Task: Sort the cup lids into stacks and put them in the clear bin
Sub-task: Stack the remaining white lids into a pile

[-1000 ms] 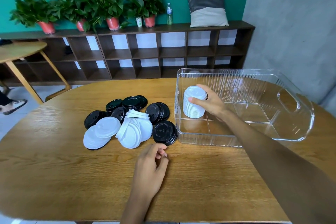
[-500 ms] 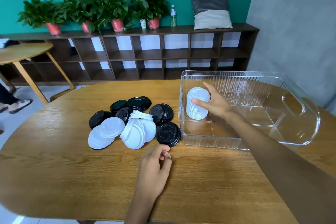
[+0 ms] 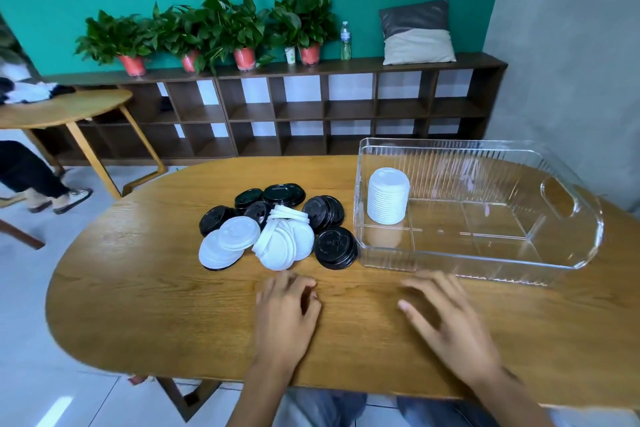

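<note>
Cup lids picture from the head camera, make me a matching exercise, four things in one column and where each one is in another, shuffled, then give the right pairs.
Things:
1. white lid stack
2. loose black and white lids
3. left hand
4. grey pillow

Places:
A. on the dark shelf by the green wall
B. on the table left of the clear bin
C. upright in the bin's far left corner
D. on the table in front of the loose lids

Pairs: 1-C, 2-B, 3-D, 4-A

Right hand (image 3: 450, 326) has let go of the white stack (image 3: 388, 198), seemingly empty now.
</note>
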Available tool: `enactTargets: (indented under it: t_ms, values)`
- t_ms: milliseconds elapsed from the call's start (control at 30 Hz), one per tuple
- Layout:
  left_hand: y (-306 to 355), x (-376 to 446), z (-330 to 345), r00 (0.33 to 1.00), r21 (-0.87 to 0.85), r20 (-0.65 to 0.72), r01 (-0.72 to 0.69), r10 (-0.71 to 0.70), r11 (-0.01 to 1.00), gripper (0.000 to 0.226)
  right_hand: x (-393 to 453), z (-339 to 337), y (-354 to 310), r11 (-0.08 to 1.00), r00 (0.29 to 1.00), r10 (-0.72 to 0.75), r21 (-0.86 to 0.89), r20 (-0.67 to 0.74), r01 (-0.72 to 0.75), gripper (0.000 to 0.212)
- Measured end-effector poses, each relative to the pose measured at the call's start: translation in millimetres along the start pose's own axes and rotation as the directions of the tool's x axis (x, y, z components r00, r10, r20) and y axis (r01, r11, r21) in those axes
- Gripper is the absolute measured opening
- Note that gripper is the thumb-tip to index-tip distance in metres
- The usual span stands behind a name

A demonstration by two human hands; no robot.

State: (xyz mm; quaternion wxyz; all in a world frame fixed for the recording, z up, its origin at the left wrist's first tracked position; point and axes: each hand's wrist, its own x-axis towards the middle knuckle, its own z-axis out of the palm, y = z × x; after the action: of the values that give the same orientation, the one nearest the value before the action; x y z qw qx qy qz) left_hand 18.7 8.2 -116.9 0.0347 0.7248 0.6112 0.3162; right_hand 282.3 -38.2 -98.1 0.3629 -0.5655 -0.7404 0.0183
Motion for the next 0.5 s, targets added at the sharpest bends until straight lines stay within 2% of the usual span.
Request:
enactTargets:
  t_ms: [67,100,200,267,300,400,500]
  values:
    - [3.7,0.3,-0.8,0.998,0.044,0.059,0.021,-0.023,0.999,0.016,-5.9,9.7,4.6,0.994,0.986,0.075,-0.088,0.152,-0.062,0.032]
    - [4.7,2.3,-2.1,0.997,0.017,0.054,0.048,-0.049,0.999,0.016,-5.5,11.8,6.3,0.992,0.979,0.093,-0.103,0.184,-0.074,0.033]
    - [-2.0,8.7,-6.9,0.988,-0.15,-0.08,0.119,-0.132,0.981,0.017,-4.1,15.6,10.2,0.99,0.974,0.101,-0.113,0.204,-0.08,0.031]
    - [-11.3,16.3,-10.2,0.97,-0.089,-0.177,0.154,-0.168,0.984,0.031,-4.6,17.1,11.1,0.989,0.971,0.106,-0.126,0.213,-0.08,0.032]
    - [-15.5,21.1,-11.2,0.961,-0.065,-0.185,0.196,-0.205,0.978,0.043,-4.8,17.2,11.5,0.988,0.97,0.112,-0.128,0.218,-0.085,0.032]
    - [-22.7,32.9,-10.7,0.953,-0.027,-0.117,0.278,-0.279,0.96,0.069,-4.6,17.3,12.3,0.988,0.968,0.128,-0.115,0.214,-0.105,0.031]
    - [-26.4,39.9,-5.3,0.965,0.014,-0.039,0.259,-0.258,0.966,0.076,-5.2,18.0,13.1,0.989,0.969,0.121,-0.112,0.214,-0.098,0.031]
